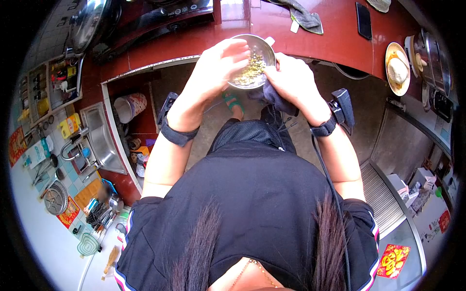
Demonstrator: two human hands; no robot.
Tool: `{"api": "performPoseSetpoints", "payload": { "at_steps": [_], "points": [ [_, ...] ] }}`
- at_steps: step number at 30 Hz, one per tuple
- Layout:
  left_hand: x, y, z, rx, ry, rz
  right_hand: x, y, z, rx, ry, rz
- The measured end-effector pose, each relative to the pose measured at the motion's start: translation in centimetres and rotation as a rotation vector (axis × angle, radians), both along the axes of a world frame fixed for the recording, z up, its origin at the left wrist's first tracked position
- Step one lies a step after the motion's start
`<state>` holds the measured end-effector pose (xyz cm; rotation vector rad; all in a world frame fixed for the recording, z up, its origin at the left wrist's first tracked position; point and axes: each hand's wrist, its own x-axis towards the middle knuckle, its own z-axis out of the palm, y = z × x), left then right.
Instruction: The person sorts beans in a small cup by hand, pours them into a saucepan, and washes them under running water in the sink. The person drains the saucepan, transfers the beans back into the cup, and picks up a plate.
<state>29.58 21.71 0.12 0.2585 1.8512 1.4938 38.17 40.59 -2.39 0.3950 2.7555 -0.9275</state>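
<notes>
A metal bowl (pixel 266 48) with small green and yellow bits (pixel 253 68) in it is held over the front edge of the red counter. My right hand (pixel 293 80) grips its right rim, with the thumb on the near side and a dark cloth (pixel 277 98) bunched under the fingers. At the bowl's left side is my left hand (pixel 218 65), its fingers stretched out over the opening and the bits. Whether its fingertips touch the bits is too small to tell.
On the red counter (pixel 340 48) lie a grey cloth (pixel 307 20) and a phone (pixel 363 21). A plate (pixel 398 87) with pale food and a pot (pixel 434 60) stand right. A stove (pixel 170 12) is back left; a sink (pixel 104 140) is at left.
</notes>
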Motion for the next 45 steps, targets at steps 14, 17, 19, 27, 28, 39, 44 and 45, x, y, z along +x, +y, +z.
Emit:
{"api": "performPoseSetpoints", "payload": {
  "at_steps": [14,17,19,27,28,39,44,45],
  "points": [
    [0.2,-0.2,0.3,0.129,-0.111,0.008,0.1,-0.3,0.5,-0.012,-0.030,0.006],
    [0.2,-0.1,0.5,0.082,-0.044,0.012,0.0,-0.4,0.5,-0.034,-0.023,-0.001],
    [0.4,0.0,-0.4,0.020,0.027,0.080,0.1,-0.4,0.4,-0.041,-0.021,-0.002],
    [1.1,0.4,-1.4,-0.121,0.480,0.078,0.0,-0.7,0.3,-0.027,-0.003,0.001],
    [1.1,0.5,-1.3,-0.122,0.517,0.057,0.0,-0.7,0.3,-0.030,-0.006,0.002],
    [1.1,-1.2,0.8,-0.390,1.175,-0.413,-0.3,-0.7,0.3,-0.024,-0.018,0.011],
    [2.3,-0.5,-1.1,-0.467,1.063,-0.449,-0.2,-1.3,0.6,-0.017,-0.013,0.043],
    [2.4,-0.4,-1.6,-0.460,1.073,-0.453,-0.2,-1.3,0.7,-0.031,-0.021,0.053]
  ]
}}
